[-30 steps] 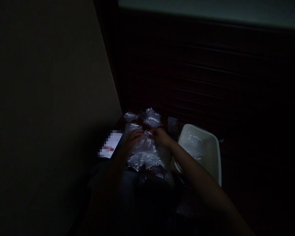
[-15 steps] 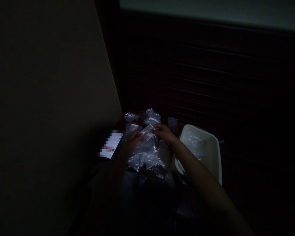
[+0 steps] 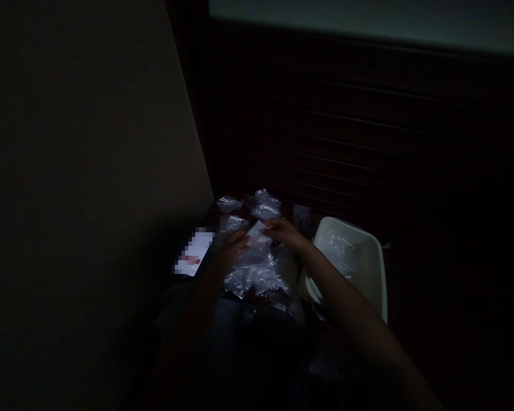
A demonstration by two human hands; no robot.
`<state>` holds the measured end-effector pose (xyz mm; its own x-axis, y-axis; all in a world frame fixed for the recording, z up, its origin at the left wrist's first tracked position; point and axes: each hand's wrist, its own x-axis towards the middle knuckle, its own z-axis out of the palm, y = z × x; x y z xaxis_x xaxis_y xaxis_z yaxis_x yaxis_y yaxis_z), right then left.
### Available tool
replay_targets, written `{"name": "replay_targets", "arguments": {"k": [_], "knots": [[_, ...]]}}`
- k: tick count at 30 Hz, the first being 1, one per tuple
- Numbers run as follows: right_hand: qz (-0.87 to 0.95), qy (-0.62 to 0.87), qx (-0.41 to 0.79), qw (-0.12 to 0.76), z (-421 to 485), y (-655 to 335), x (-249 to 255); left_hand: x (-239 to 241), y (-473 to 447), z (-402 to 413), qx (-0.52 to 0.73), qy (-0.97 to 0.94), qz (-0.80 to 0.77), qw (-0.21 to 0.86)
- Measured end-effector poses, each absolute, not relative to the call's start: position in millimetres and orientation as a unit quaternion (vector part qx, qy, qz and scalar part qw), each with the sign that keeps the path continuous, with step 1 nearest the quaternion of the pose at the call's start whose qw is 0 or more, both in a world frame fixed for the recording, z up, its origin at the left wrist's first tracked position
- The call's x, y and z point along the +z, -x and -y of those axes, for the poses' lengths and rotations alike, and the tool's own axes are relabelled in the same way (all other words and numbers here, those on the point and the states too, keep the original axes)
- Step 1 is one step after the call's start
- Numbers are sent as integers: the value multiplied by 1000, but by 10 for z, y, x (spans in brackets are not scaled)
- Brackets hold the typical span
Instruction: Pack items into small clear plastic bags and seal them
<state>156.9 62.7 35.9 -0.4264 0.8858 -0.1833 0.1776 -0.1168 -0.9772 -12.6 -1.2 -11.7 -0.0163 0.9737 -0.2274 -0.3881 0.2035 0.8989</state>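
Note:
In dim light, a clear plastic bag (image 3: 257, 235) is held up between my two hands, its pointed corner uppermost. My left hand (image 3: 235, 246) grips its left side with the fingers closed. My right hand (image 3: 281, 230) pinches the bag near its top right corner. Beneath them lies a pile of crumpled clear plastic bags (image 3: 257, 278). More bags lie just beyond my hands, one bunched bag (image 3: 265, 204) and a smaller bag (image 3: 229, 204) to its left. Whether the held bag contains anything I cannot make out.
To the right of my right forearm stands a white plastic bin (image 3: 370, 268) with some clear plastic inside. A lit phone (image 3: 196, 251), its screen blurred, lies left of the pile. A pale wall (image 3: 111, 142) rises on the left, and a dark slatted panel (image 3: 346, 125) stands behind.
The held bag's tip has come down slightly, and my left hand sits a little more closed on its side. My right hand has barely moved.

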Motion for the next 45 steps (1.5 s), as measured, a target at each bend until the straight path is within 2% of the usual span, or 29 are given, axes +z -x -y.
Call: {"name": "replay_targets", "arguments": {"k": [7, 12, 18, 24, 35, 42, 45], "knots": [[603, 454, 586, 296, -627, -1561, 336, -174, 149, -24, 554, -348, -481, 584], [610, 436, 609, 260, -592, -1561, 398, -200, 170, -13, 542, -357, -484, 587], [601, 451, 596, 283, -606, -1573, 383, -225, 177, -43, 551, -343, -497, 576], [612, 429, 612, 260, -561, -1565, 449, -174, 163, -45, 549, -342, -508, 568], [669, 441, 508, 316, -742, -1544, 350, -192, 118, -125, 595, -298, -471, 579], [692, 455, 431, 358, -874, -1863, 751, -193, 155, -107, 604, -328, -447, 573], [699, 489, 352, 385, -847, -2264, 985, -193, 159, -139, 606, -318, -455, 571]]}}
